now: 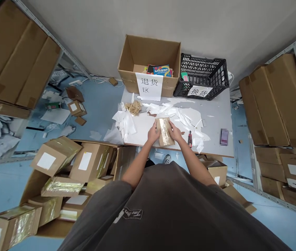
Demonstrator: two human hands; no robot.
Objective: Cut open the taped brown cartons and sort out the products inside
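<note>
A small brown parcel (pixel 165 131) with shiny clear tape down its middle is at the front of the white table (pixel 213 122). My left hand (pixel 153 133) grips its left side and my right hand (pixel 175 132) its right side. Just right of my right hand lies a red and black utility knife (pixel 190 138). Torn white paper (pixel 163 109) is scattered behind the parcel, and crumpled brown paper (pixel 134 107) lies to the left of it.
At the table's back are a cardboard box (pixel 127 78) holding books and a black plastic crate (pixel 218 83). A big carton (pixel 30 188) full of taped parcels stands at lower left. Shelves with brown boxes (pixel 275 101) flank both sides.
</note>
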